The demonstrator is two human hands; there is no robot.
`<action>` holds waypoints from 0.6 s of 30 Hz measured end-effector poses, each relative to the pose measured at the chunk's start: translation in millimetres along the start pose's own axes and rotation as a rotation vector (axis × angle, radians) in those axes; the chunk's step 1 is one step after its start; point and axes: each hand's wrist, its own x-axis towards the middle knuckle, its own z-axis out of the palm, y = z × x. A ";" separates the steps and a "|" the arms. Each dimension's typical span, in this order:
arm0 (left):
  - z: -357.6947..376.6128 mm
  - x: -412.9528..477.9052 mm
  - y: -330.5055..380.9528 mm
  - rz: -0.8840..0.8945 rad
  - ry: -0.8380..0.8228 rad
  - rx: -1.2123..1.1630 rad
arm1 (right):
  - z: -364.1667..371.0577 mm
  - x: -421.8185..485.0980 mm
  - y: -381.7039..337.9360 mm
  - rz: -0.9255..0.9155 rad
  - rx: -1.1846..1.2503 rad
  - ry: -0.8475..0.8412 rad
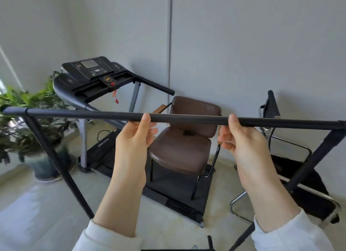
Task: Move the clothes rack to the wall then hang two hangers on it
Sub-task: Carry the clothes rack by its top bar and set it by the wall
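Note:
The black clothes rack (187, 118) has its top bar running across the whole view at chest height, with slanted legs dropping at the far left and far right. My left hand (133, 136) grips the bar from below near its middle, thumb over the top. My right hand (237, 138) holds the same bar further right in the same way. The bar carries nothing. No hangers are in view. The grey wall (243, 44) stands straight ahead beyond the furniture.
A brown padded chair (185, 138) sits directly behind the bar on a treadmill (97, 76) deck. A black folding chair (292, 157) stands at the right. A potted plant (31, 123) is at the left, by the rack's left leg.

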 end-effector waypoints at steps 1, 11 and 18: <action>-6.7 -7.7 4.0 0.010 0.033 0.006 | 3.8 -3.6 0.4 0.006 -0.005 -0.028; -79.0 -90.7 44.3 0.111 0.390 0.033 | 44.1 -64.7 -20.0 0.105 0.080 -0.422; -146.6 -152.8 86.3 0.200 0.604 0.040 | 97.2 -132.8 -33.1 0.109 0.148 -0.693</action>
